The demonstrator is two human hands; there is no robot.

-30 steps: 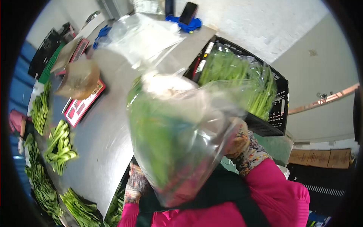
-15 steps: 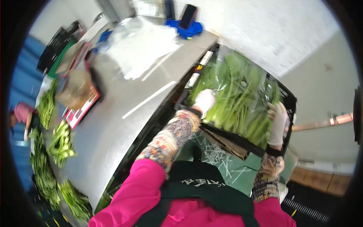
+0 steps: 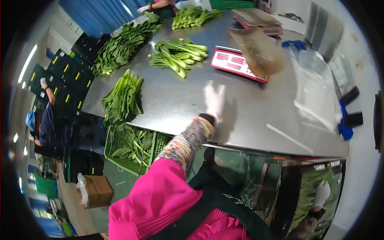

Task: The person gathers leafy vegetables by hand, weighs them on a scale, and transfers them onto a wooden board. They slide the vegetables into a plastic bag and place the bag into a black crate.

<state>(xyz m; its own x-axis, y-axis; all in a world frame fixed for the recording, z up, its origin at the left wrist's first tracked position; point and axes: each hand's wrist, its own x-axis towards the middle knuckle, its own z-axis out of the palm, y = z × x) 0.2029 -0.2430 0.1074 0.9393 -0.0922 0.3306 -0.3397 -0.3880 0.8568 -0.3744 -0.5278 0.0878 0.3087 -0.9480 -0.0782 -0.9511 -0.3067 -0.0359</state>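
Observation:
My left hand (image 3: 215, 100), in a white glove, reaches over the steel table with its fingers apart and nothing in them. Nearest to it are a red-and-white scale (image 3: 232, 61) and a bunch of leafy greens with pale stalks (image 3: 179, 56). Low on the right, my right hand (image 3: 321, 194), also gloved, lies against the greens in clear plastic (image 3: 306, 196) inside a black crate (image 3: 289, 188). Its fingers are too blurred to make out a grip.
More bunches of greens (image 3: 123, 98) lie along the table's left side. A green crate with leaves (image 3: 116, 154) stands below the edge. Plastic bags (image 3: 316, 96) and a phone (image 3: 353, 119) are at the right. A co-worker (image 3: 48, 124) stands by stacked crates.
The view has swung left towards the table. My left hand has left the bagged greens and moved over the table. My right hand remains at the crate.

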